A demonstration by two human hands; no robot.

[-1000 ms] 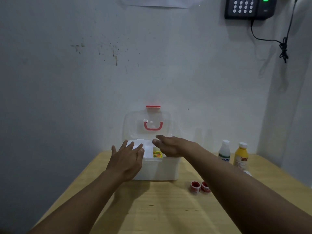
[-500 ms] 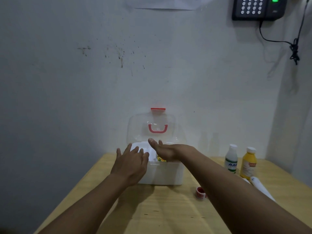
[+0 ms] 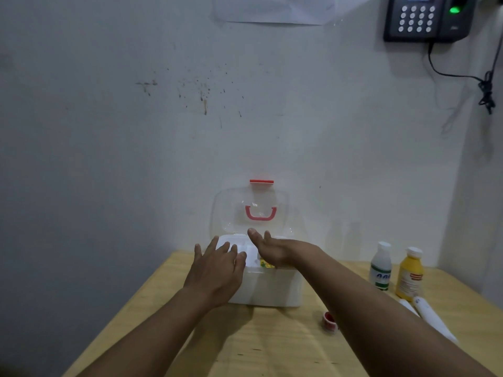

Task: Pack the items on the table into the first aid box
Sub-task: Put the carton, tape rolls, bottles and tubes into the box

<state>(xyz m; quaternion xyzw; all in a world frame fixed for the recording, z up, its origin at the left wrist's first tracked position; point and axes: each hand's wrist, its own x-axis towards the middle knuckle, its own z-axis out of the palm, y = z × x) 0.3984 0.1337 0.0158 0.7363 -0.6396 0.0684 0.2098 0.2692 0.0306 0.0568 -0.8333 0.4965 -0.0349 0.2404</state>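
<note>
the first aid box (image 3: 272,289) sits on the wooden table (image 3: 245,349), towards the far edge and close to the wall. its clear lid (image 3: 226,210) stands upright behind the white base, with a red handle (image 3: 260,217) in the middle of the lid and a red latch (image 3: 261,181) at its top edge.

the left hand (image 3: 215,270) rests on the near left corner of the box. its fingers are straight and spread over the rim, and it grips nothing. the right hand (image 3: 272,251) hovers over the open box, palm turned towards the left, thumb and fingers loosely extended. it holds nothing that shows. under it, inside the box, lies a small item with a yellow label (image 3: 265,263); what it is cannot be told.

several items are on the table to the right of the box. a white bottle (image 3: 380,265) with a green label and a yellow bottle (image 3: 409,276) stand side by side, the yellow one further right. just nearer than them lie two white tubes (image 3: 432,319), partly hidden by the right forearm. a small red-lidded jar (image 3: 330,321) sits near the right corner of the box, just beside the forearm.

on the wall, at the upper right, hangs a dark keypad device (image 3: 424,17) with a green light and a black cable (image 3: 462,77) trailing from it. a sheet of paper (image 3: 272,9) is fixed at the top centre.
</note>
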